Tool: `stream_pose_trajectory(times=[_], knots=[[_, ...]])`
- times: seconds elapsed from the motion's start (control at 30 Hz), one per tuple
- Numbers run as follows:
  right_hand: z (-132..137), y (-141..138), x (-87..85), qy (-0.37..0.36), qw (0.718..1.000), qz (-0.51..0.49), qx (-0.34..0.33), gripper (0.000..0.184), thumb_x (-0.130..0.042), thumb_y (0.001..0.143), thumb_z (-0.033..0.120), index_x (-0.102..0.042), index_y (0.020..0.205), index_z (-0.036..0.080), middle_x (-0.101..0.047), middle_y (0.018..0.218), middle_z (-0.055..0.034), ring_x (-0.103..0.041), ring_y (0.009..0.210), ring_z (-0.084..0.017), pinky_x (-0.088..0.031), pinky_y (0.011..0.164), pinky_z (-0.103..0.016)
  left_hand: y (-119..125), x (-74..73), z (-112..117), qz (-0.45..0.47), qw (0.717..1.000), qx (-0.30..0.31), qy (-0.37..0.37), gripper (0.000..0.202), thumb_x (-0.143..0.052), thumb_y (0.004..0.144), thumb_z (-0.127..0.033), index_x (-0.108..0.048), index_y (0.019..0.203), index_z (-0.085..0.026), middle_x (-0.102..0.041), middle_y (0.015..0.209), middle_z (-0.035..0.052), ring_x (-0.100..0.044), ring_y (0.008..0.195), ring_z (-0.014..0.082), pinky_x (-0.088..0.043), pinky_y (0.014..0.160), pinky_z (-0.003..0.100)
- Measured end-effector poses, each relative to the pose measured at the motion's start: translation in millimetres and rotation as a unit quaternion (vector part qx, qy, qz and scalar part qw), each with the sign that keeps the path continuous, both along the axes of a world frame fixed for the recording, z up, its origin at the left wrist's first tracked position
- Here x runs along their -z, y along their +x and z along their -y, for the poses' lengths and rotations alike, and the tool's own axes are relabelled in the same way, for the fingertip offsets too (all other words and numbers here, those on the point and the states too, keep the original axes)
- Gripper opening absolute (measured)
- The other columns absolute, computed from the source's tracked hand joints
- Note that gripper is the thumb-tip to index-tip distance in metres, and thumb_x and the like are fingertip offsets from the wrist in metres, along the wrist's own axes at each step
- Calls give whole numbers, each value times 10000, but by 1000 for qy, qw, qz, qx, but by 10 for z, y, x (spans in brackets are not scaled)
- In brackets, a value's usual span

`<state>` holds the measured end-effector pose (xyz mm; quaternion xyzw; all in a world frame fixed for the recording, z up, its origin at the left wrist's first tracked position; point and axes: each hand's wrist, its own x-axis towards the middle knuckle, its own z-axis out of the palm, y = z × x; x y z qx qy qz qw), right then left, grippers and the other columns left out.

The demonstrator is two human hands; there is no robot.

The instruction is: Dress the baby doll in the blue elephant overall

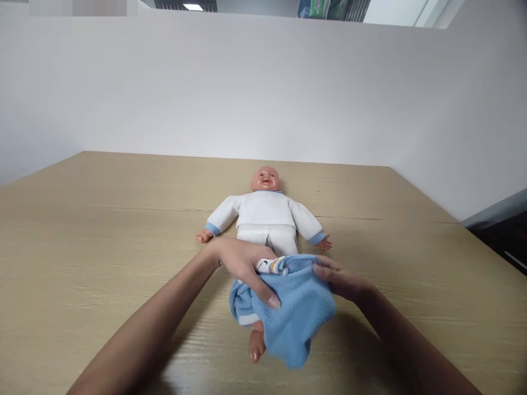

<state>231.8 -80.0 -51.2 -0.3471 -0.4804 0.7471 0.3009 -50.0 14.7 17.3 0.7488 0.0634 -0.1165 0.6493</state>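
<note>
A baby doll [267,211] lies face up on the table with its head away from me, in a white top with blue cuffs. Blue fleece trousers [302,312] with a printed waistband are bunched around its lower legs. One bare doll foot [257,345] sticks out of the left trouser leg; the other foot is hidden by cloth. My left hand [249,266] grips the trousers at the left, thumb pressed on the blue cloth. On the right side, my right hand [335,277] pinches the edge of the same trousers, its fingers partly behind the fabric.
The wooden table [102,241] spreads out on all sides of the doll, with a seam running across it. A white partition wall [247,88] rises at its far edge. A dark object [504,233] stands beyond the right edge.
</note>
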Motion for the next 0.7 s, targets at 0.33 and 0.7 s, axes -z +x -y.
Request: stream_pose_trajectory(times=[0.33, 0.7], knots=[[55, -45, 36, 49, 999, -10, -2, 472, -926, 797, 537, -805, 1090, 188, -742, 876, -5, -659, 774, -151, -548, 747, -242, 36, -30, 41, -2, 999, 43, -7, 307, -854, 896, -413, -767, 1057, -166, -824, 1053, 45, -769, 969, 225, -624, 918, 271], [100, -113, -183, 28, 965, 14, -261, 722, -929, 750, 615, -748, 1272, 150, -769, 1020, -46, -715, 949, -217, -568, 942, -334, 4, 97, -32, 61, 997, -11, -53, 432, -919, 835, -379, -785, 1193, -178, -827, 1159, 63, -779, 1051, 242, -628, 979, 289]])
